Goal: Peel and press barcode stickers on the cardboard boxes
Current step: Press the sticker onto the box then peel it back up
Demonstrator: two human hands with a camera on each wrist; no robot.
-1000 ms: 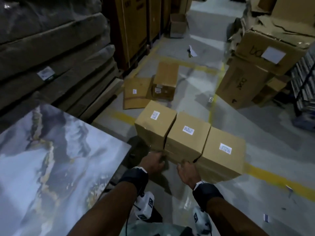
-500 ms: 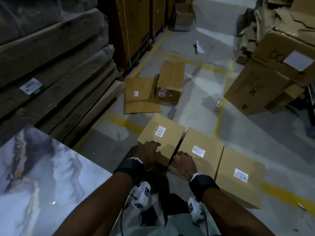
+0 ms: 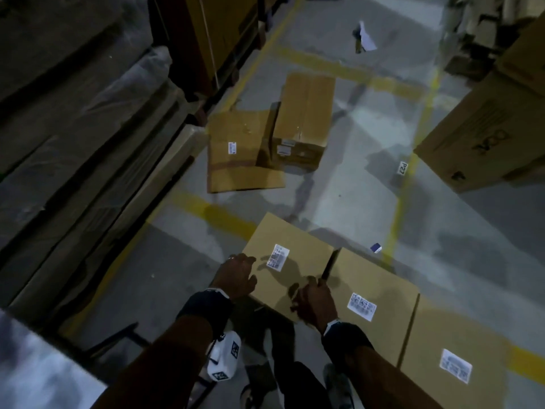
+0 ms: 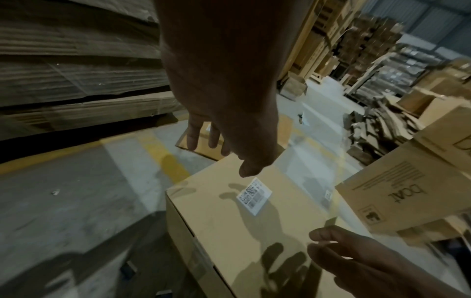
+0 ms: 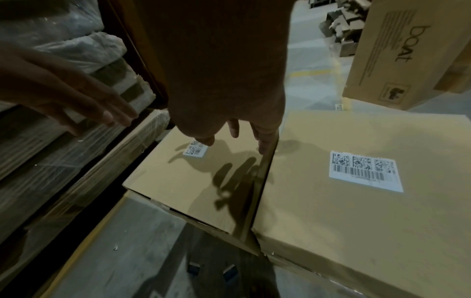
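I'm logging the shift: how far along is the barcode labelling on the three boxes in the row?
All three brown cardboard boxes in the row carry a white barcode sticker: left box, middle box, right box. In hand: nothing; the left hand and right hand hover open over the left box, holding no sticker. Left: no unlabelled box shows in this row.

I'm seeing three tan cardboard boxes [image 3: 290,261] lying side by side on the floor, each wearing a white barcode sticker [image 3: 277,257] flat on top.
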